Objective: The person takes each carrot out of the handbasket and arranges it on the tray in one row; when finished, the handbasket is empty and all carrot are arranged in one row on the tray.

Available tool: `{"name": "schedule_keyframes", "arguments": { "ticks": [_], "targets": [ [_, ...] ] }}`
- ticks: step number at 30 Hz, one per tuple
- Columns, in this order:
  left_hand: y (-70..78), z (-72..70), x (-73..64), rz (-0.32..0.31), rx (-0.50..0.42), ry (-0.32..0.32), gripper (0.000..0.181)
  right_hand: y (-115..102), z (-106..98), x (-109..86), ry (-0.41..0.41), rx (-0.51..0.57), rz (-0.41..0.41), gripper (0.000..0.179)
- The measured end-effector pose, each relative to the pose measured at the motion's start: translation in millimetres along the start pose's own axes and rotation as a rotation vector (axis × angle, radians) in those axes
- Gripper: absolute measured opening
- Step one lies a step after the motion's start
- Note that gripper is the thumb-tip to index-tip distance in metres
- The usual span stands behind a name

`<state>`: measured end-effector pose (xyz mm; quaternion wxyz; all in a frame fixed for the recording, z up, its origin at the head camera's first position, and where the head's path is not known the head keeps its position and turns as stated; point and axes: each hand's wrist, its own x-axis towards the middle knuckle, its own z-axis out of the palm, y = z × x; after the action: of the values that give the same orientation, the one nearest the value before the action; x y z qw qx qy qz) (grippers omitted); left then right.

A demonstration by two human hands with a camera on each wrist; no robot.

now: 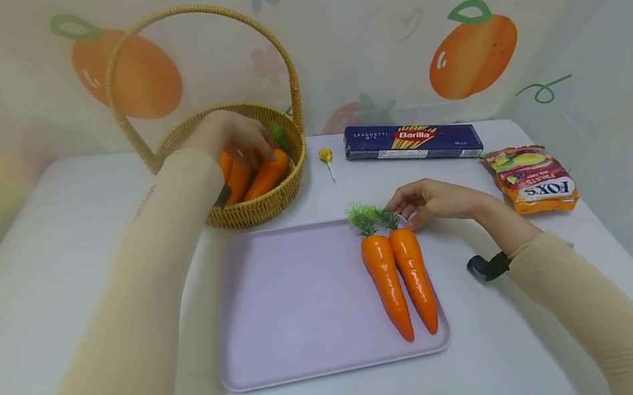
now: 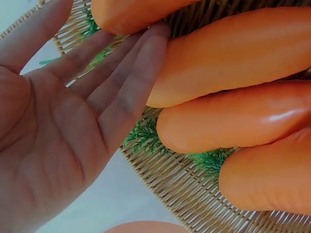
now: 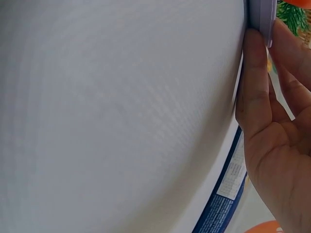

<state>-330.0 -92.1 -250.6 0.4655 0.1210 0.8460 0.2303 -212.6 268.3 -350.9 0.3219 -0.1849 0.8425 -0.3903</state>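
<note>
My left hand [image 1: 236,136] reaches into the wicker basket [image 1: 252,214] at the back left. Its fingers look nearly straight in the left wrist view, with the fingertips against an orange carrot [image 2: 233,53] and the thumb held apart. Several carrots with green tops lie in the basket. My right hand [image 1: 438,199] pinches the far right corner of the lilac tray [image 1: 295,302] between thumb and fingers, as the right wrist view shows at the tray's rim [image 3: 262,19]. Two carrots, a left one [image 1: 386,282] and a right one [image 1: 414,271], lie side by side along the tray's right side.
Behind the tray lie a yellow-wrapped lollipop [image 1: 326,155] and a dark blue spaghetti box [image 1: 413,141]. A bag of Fox's fruit candy [image 1: 533,179] lies right of my right hand. The basket's tall handle [image 1: 193,8] arches above my left hand.
</note>
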Motion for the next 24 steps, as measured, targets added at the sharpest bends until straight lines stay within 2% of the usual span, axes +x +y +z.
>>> {"name": "schedule_keyframes", "arguments": {
  "ticks": [6, 11, 14, 18, 21, 24],
  "targets": [
    [2.9, 1.7, 1.3, -0.028, 0.032, -0.033, 0.071, -0.7, -0.3, 0.9, 0.0, -0.015, -0.002, 0.044],
    [7.9, 5.1, 0.7, -0.063, 0.078, -0.026, 0.072, -1.6, -0.3, 1.1, 0.001, -0.017, -0.003, 0.044],
    [9.6, 8.8, -0.8, -0.103, 0.072, -0.026, 0.079, -1.6, -0.1, 1.1, 0.0, -0.021, -0.001, 0.044],
    [9.9, 12.4, -2.4, -0.15, 0.117, -0.046, 0.089, -1.3, -0.2, 1.2, 0.003, -0.021, 0.007, 0.044],
    [9.9, 13.9, -3.2, -0.149, 0.153, -0.061, 0.084, -1.0, -0.2, 1.5, 0.003, -0.018, 0.005, 0.044],
    [8.2, 14.5, -3.5, -0.138, 0.098, -0.083, 0.076, -0.4, -0.1, 2.0, -0.002, -0.015, -0.001, 0.043]
  ]
}}
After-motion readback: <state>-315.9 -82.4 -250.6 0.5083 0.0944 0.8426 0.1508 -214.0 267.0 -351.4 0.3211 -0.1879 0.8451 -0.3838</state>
